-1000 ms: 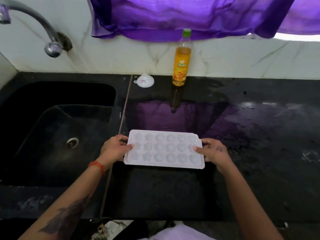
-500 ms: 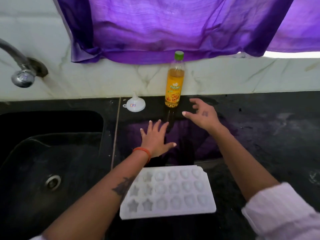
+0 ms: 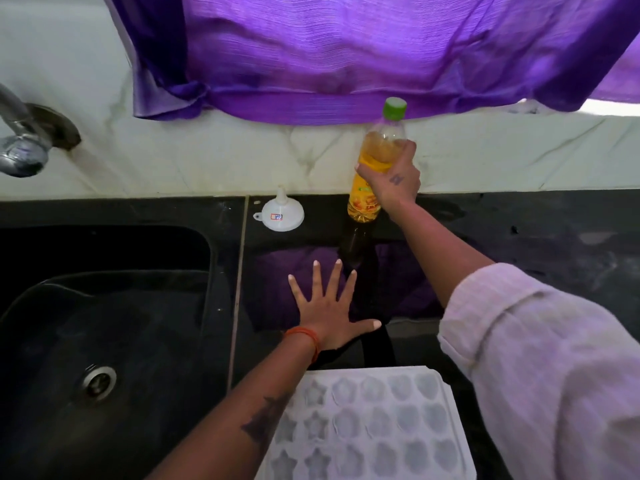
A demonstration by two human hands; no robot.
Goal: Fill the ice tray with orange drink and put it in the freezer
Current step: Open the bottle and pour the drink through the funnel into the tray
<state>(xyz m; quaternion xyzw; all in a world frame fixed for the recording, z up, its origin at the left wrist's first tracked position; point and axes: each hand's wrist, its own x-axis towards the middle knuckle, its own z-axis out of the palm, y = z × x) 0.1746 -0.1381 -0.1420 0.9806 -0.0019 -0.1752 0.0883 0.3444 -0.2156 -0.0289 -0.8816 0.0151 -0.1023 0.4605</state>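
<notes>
Right hand (image 3: pixel 393 181) now grips the green-capped orange bottle (image 3: pixel 367 202).

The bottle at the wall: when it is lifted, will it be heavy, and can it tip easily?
The bottle looks mostly full of orange drink, so probably fairly heavy for its size. It is tall and narrow, so likely tippy if pushed high. The right hand wraps its middle, which should steady it; the green cap is on, so spilling seems unlikely.

Funnel (image 3: pixel 281 216) left of bottle (image 3: pixel 372 181), tray (image 3: pixel 374 427) in front.
</notes>
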